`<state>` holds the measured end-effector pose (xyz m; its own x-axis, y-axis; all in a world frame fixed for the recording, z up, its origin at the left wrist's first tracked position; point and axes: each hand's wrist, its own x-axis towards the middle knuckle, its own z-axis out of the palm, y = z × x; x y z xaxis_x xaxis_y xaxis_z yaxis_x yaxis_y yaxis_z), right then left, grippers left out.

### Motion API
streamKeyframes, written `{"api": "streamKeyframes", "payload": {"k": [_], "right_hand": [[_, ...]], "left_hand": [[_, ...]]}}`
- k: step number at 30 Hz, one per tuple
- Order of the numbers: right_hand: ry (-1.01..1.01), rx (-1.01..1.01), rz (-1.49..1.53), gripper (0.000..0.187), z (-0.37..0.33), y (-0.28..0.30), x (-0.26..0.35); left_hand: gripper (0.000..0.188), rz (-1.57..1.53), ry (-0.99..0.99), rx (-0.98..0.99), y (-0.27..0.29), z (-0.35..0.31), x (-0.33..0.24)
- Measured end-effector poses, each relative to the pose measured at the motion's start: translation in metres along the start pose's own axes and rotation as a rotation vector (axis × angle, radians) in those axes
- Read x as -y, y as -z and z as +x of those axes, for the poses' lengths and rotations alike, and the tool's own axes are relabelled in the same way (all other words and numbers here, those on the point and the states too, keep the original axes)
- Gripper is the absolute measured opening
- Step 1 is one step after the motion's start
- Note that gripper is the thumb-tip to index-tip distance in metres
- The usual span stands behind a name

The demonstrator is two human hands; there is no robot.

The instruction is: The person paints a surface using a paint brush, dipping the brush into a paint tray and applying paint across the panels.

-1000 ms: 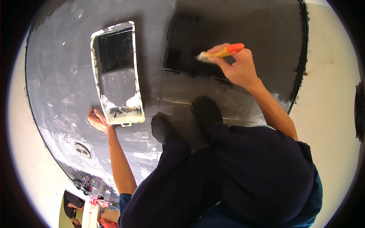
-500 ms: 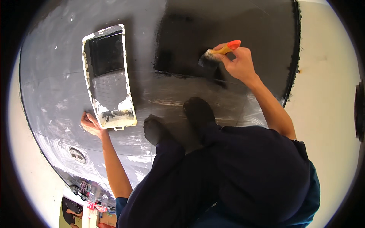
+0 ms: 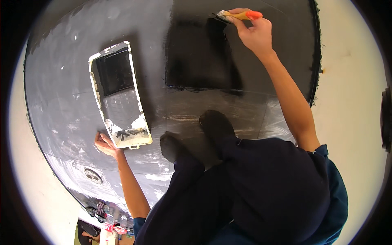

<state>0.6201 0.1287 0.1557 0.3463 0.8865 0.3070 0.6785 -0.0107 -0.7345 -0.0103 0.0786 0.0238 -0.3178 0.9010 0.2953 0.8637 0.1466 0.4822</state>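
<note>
Nearest, the person's legs in dark trousers [image 3: 261, 183] fill the lower middle of the view, bent in a squat, with two dark shoes [image 3: 216, 124] planted on the grey floor [image 3: 61, 90]; the forearms run out from blue sleeves on either side.

Leftward, the left arm reaches down and forward, nearly straight; the left hand [image 3: 105, 143] lies with its fingers spread, flat on the floor, just beside the near corner of the paint tray [image 3: 118, 96]; it holds nothing. That tray is a long white-rimmed one, smeared with pale splashes, its far well dark with black paint, its near slope greyish.

Further out, the right arm stretches long toward the top of the view, elbow almost locked, wrist bent a little; the right hand [image 3: 255, 34] is closed around the orange handle of a paintbrush [image 3: 239, 15], fingers wrapped over it and thumb beneath. Its bristles point left and touch the floor at the far edge of a glossy black painted patch [image 3: 196, 53], which lies beyond the shoes, right of the tray.
</note>
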Motion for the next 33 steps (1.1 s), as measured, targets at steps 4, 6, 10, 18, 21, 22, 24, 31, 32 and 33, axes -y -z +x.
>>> {"api": "streamKeyframes", "payload": {"k": [4, 6, 10, 18, 21, 22, 24, 31, 32, 33], "right_hand": [[0.223, 0.206, 0.064, 0.016, -0.075, -0.027, 0.005], [0.179, 0.323, 0.125, 0.02, -0.123, -0.021, 0.039], [-0.05, 0.355, 0.362, 0.015, -0.12, -0.01, 0.061], [0.058, 0.236, 0.158, 0.013, 0.024, -0.055, -0.011], [0.07, 0.008, 0.1, 0.015, 0.069, -0.057, -0.021], [0.086, -0.025, 0.1, 0.014, 0.075, -0.057, -0.022], [0.21, -0.076, 0.138, 0.013, 0.068, -0.071, -0.023], [0.44, 0.269, 0.068, 0.032, -0.1, -0.076, 0.054], [0.415, 0.326, 0.123, 0.031, -0.116, -0.074, 0.058], [0.387, 0.332, 0.176, 0.03, -0.123, -0.069, 0.065]], "left_hand": [[0.05, 0.024, 0.013, 0.003, 0.003, 0.0, -0.004], [0.049, 0.048, 0.008, 0.0, 0.002, 0.002, 0.001], [0.047, 0.047, -0.012, -0.008, 0.0, 0.005, 0.004], [0.044, 0.047, -0.102, -0.025, 0.002, 0.0, -0.002], [0.046, 0.012, -0.062, 0.004, 0.004, 0.0, -0.001], [0.047, -0.01, -0.083, 0.002, 0.003, 0.001, 0.001], [0.048, -0.03, -0.103, -0.003, 0.004, 0.003, 0.0], [0.046, -0.024, -0.069, 0.005, 0.004, 0.002, 0.007], [0.045, -0.007, -0.078, 0.002, 0.002, 0.003, 0.007], [0.045, 0.012, -0.087, -0.005, -0.001, 0.003, 0.009]]}}
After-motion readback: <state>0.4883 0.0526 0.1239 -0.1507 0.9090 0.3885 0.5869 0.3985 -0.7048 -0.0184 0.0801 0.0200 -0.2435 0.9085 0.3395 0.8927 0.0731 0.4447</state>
